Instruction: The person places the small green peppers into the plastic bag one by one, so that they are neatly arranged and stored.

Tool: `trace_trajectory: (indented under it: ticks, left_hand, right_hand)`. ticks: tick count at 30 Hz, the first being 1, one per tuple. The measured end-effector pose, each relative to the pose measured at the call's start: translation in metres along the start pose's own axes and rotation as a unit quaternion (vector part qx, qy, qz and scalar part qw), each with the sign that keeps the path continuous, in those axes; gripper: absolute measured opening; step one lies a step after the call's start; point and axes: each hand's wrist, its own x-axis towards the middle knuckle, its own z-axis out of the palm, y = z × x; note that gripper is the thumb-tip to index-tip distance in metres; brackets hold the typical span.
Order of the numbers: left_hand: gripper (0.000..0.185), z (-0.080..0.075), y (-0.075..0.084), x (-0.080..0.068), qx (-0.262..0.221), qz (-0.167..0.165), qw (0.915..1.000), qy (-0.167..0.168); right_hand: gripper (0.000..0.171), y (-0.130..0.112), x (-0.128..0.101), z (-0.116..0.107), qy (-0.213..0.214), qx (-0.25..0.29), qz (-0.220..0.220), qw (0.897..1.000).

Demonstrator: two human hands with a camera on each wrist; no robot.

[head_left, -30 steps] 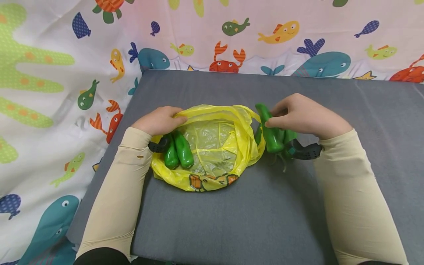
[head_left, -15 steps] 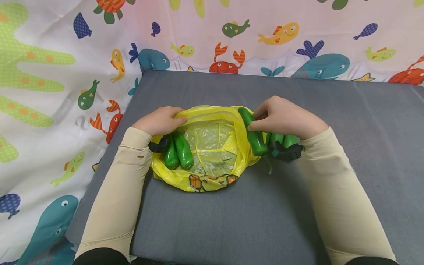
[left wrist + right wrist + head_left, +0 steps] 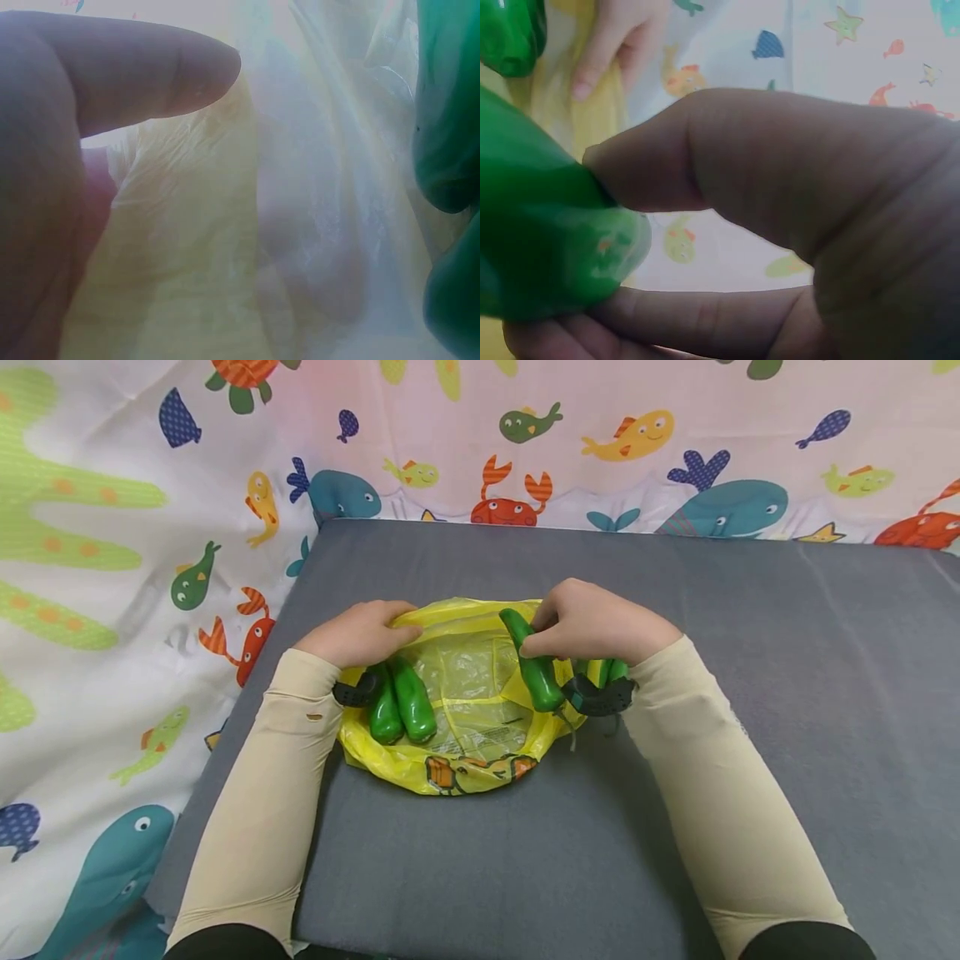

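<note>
A yellow plastic bag point(image 3: 480, 693) lies with its mouth spread wide, and two green peppers point(image 3: 412, 697) rest side by side in its left part. My left hand point(image 3: 363, 633) pinches the bag's upper left rim between thumb and fingers; in the left wrist view the thumb point(image 3: 157, 71) presses on the thin film. Over the bag's right side, my right hand point(image 3: 592, 622) holds another long green pepper point(image 3: 536, 668) between thumb and fingertips, tilted with its narrow end up and left. The right wrist view shows this pepper point(image 3: 547, 225) close up.
More green peppers point(image 3: 611, 672) lie on the grey table point(image 3: 525, 877) right of the bag, partly hidden behind the right wrist. A printed curtain point(image 3: 450, 443) with sea animals stands along the back and left edges. Each wrist wears a black strap point(image 3: 600, 696).
My right hand has moved left with the green pepper, from beside the bag to above its right part. The left hand keeps its hold on the rim in the same place.
</note>
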Motion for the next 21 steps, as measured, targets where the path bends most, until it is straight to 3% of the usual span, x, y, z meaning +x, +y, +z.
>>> trace_trajectory:
  ticks: [3,21]
  left_hand:
    - [0.048,-0.001,0.000,0.000,0.003,0.001,1.0000,-0.001]
    - [0.049,-0.001,0.000,0.000,0.007,-0.001,1.0000,-0.003]
  right_hand:
    - [0.031,-0.003,0.009,0.007,-0.010,-0.001,-0.006,1.000]
    - [0.028,-0.030,0.046,0.025,-0.069,0.035,-0.006,0.997]
